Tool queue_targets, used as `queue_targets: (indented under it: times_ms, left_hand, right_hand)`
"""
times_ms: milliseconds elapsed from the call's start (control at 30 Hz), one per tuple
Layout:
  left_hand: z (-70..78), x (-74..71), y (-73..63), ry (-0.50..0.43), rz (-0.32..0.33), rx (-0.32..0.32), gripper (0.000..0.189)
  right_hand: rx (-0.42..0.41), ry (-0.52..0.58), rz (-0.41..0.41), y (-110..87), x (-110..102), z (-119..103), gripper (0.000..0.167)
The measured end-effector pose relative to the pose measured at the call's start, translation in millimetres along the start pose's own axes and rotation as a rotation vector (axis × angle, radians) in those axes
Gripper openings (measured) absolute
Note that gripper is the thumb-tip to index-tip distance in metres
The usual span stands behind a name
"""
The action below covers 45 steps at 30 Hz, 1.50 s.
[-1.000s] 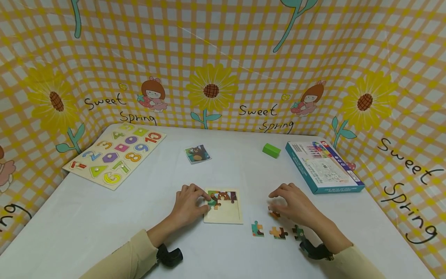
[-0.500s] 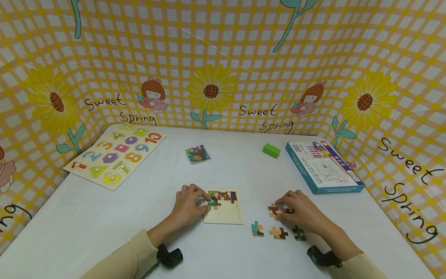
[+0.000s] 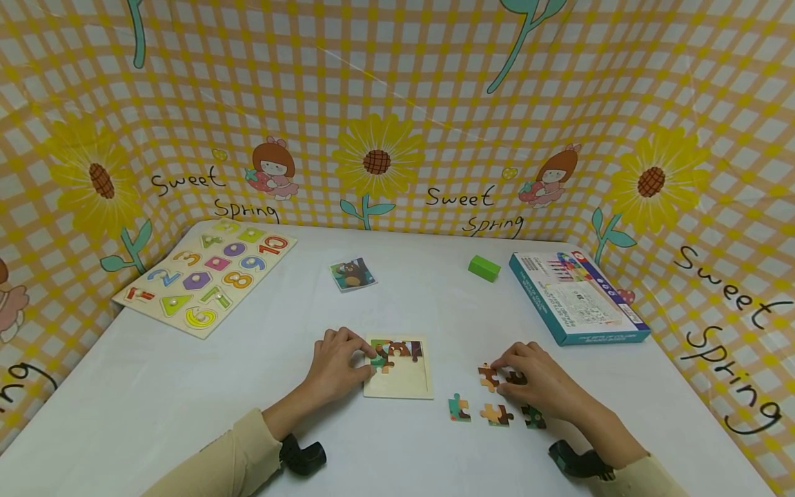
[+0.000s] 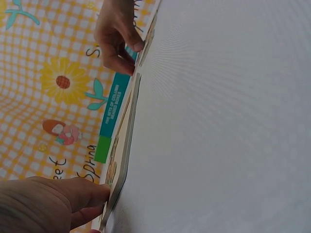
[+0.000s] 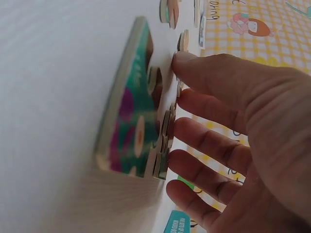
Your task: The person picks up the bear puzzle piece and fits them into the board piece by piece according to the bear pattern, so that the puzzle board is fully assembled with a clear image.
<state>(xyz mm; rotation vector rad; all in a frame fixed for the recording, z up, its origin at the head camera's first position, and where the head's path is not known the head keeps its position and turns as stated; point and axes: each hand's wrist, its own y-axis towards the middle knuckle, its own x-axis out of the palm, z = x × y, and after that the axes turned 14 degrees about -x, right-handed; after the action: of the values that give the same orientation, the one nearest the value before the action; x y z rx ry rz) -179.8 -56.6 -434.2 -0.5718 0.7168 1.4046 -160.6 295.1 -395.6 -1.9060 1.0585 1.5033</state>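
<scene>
Right hand [image 3: 542, 383] has shifted rightward, beside a flat, knobbed jigsaw piece [image 3: 487, 377].

Right hand [image 3: 539, 382] shifted rightward, uncovering brown puzzle piece [image 3: 487, 374].

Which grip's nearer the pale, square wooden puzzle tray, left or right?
Left. The left grip touches the left edge of the pale, square wooden puzzle tray; the right grip is off to its right, at a loose brown-and-tan jigsaw piece.

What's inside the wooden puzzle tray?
Tray: puzzle pieces along the far side and partway down the left; the rest looks bare. The left hand hides part of the left edge.
</scene>
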Motion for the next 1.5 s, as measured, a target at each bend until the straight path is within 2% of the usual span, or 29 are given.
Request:
queue_targets:
  times_ms: [567,900,1133,1500]
  left_hand:
    - [1.2,-0.3,0.1,-0.011,-0.007,-0.022,0.011]
    - [1.2,-0.5,0.0,-0.018,-0.009,-0.021,0.011]
    - [1.2,-0.2,0.2,-0.012,-0.013,-0.024,0.011]
    - [1.5,-1.8,-0.4,-0.007,-0.016,-0.021,0.012]
  right_hand:
    - [-0.002,-0.014,0.025,-0.1,2,1,0.022]
    - [-0.008,-0.028,0.028,2.3,0,-2,0.023]
    - [-0.02,-0.036,0.041,12.8,-1,-14,0.025]
    - [-0.088,-0.085,0.069,33.6,1,-31,0.025]
